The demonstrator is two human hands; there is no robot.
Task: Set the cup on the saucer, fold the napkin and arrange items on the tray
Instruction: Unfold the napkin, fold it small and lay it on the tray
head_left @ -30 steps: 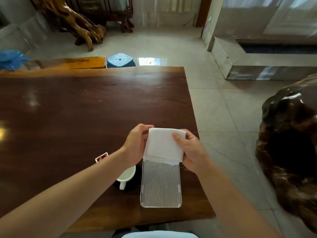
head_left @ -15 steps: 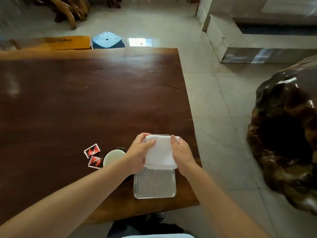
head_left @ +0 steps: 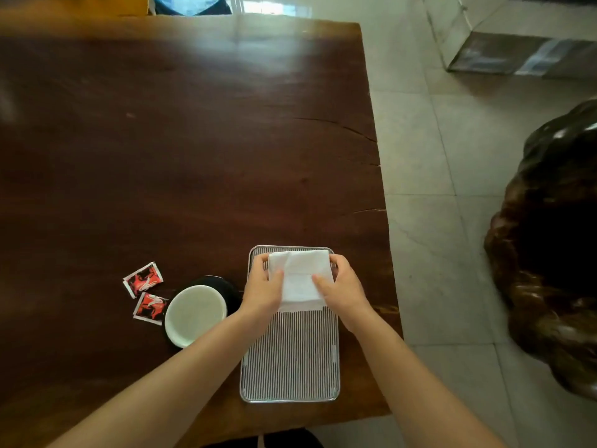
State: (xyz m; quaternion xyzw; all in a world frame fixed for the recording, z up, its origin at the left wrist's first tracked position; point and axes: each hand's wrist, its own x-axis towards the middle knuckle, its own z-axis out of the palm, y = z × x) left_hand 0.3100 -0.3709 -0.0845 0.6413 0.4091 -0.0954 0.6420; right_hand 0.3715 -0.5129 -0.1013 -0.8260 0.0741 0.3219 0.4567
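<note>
A folded white napkin lies over the far end of a ribbed clear tray near the table's front right corner. My left hand grips the napkin's left edge and my right hand grips its right edge, thumbs on top. Whether the napkin rests on the tray or hovers just above it I cannot tell. Left of the tray a white cup sits on a black saucer. Two red sachets lie on the table left of the cup.
The dark wooden table stretches far and left; its right edge runs just past the tray, with tiled floor beyond. A large dark carved wood piece stands on the floor at the right. A blue stool is beyond the far edge.
Both hands have carried the folded napkin down and away from me to the tray's far end. The view has tilted downward, bringing the cup, saucer and sachets fully into sight.
</note>
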